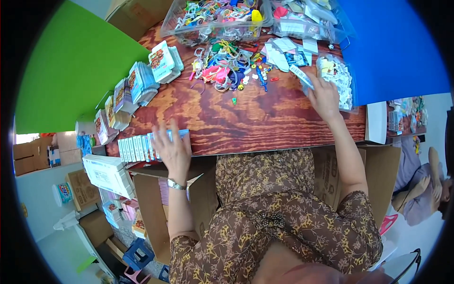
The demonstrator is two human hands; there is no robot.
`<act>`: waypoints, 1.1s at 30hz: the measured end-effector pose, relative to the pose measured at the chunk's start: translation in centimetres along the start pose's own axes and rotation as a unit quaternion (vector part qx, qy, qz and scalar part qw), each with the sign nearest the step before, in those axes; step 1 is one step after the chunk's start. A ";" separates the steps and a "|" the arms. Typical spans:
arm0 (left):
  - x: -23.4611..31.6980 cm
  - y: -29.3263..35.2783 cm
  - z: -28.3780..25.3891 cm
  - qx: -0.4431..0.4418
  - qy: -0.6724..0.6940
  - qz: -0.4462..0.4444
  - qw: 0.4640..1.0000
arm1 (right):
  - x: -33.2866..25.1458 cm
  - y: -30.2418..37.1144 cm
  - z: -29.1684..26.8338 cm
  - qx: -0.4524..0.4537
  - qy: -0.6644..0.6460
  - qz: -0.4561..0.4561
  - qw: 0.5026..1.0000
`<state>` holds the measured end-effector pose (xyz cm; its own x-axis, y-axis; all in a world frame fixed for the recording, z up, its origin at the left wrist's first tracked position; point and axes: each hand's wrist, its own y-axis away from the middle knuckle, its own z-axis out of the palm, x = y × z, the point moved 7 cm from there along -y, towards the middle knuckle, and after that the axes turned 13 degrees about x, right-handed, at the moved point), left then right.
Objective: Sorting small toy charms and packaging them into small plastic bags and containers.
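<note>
My left hand [172, 147], with a watch on its wrist, rests over the right end of a row of small upright boxes [137, 147] at the table's near left edge. Its fingers are spread, and a blue box end shows behind them. Over the right side of the table, my right hand [325, 97] pinches a slim white-and-blue box [301, 77] between thumb and fingers. Just right of that hand stands a clear tray of small white pieces [338, 83]. White and blue cards [286, 53] lie loose beyond the held box.
Mixed small toys and cords [222, 66] lie mid-table, before a clear bin of trinkets [217, 33] and a bin of packets [307, 33]. Card stacks [142, 85] line the left side. Green [80, 71] and blue panels [392, 47] flank the table; open cartons [151, 199] stand below.
</note>
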<state>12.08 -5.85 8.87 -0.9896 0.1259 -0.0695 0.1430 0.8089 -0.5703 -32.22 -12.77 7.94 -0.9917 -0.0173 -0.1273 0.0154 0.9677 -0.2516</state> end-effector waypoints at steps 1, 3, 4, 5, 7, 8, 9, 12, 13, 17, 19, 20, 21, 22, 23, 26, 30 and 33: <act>2.0 -1.0 -0.7 0.034 0.090 0.022 0.995 | -0.6 0.3 -0.5 0.000 -0.001 0.000 1.000; 7.3 -1.9 -1.0 0.020 0.224 0.083 0.971 | -2.8 0.7 -1.4 -0.022 -0.292 -0.013 0.956; 10.5 -2.3 -1.2 -0.014 0.264 0.116 0.957 | -4.5 0.9 -1.0 -0.097 -0.315 -0.053 0.943; 13.5 -2.4 -1.4 -0.048 0.302 0.146 0.941 | -6.5 1.2 -0.8 -0.173 -0.336 -0.094 0.921; 17.4 -1.8 -0.3 -0.081 0.315 0.184 0.927 | -9.3 1.8 -0.8 -0.241 -0.363 -0.088 0.896; 18.5 -2.0 0.0 -0.079 0.320 0.184 0.926 | -10.2 2.0 -0.9 -0.218 -0.393 -0.113 0.886; 18.6 -1.8 0.6 -0.076 0.322 0.185 0.925 | -11.2 1.9 -1.9 -0.212 -0.395 -0.112 0.887; 17.9 -2.1 1.8 -0.111 0.363 0.122 0.917 | -11.5 1.1 -1.1 -0.207 -0.396 -0.102 0.889; 17.5 -2.1 1.8 -0.109 0.364 0.124 0.917 | -11.0 0.3 0.4 -0.260 -0.444 -0.106 0.851; 14.8 -1.5 2.6 -0.109 0.409 -0.006 0.906 | -5.4 -7.7 5.1 -0.152 -0.322 0.037 0.934; 14.4 -0.6 3.2 -0.108 0.424 -0.044 0.898 | -2.2 -11.1 8.5 0.000 -0.253 0.001 0.967; 14.5 -0.4 3.1 -0.097 0.429 -0.046 0.897 | -1.1 -12.5 9.1 0.147 -0.175 -0.055 0.972; 14.7 -0.2 3.4 -0.096 0.429 -0.045 0.897 | -0.8 -13.1 8.8 0.287 -0.093 -0.111 0.947; 14.5 0.2 3.4 -0.085 0.428 -0.059 0.898 | -1.1 -13.9 9.8 0.287 -0.101 -0.115 0.946; 14.3 0.6 3.3 -0.075 0.431 -0.074 0.896 | -1.2 -14.7 10.7 0.240 -0.077 -0.062 0.966; 13.6 1.0 3.9 -0.062 0.418 -0.112 0.899 | -2.2 -15.5 11.3 0.073 -0.034 0.009 0.997; 13.6 0.3 5.3 -0.072 0.400 -0.143 0.902 | -1.7 -14.7 10.6 0.011 0.070 -0.135 0.988; 13.2 -0.4 5.1 -0.058 0.403 -0.171 0.897 | -4.4 -12.2 0.7 0.236 -0.037 -0.174 0.955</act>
<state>-1.09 -7.50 3.99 -0.6506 0.1953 0.7339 -0.1203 0.9277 -0.3535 -28.00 -24.70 10.87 -0.9358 -0.3520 -0.0195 -0.2410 0.6792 -0.6932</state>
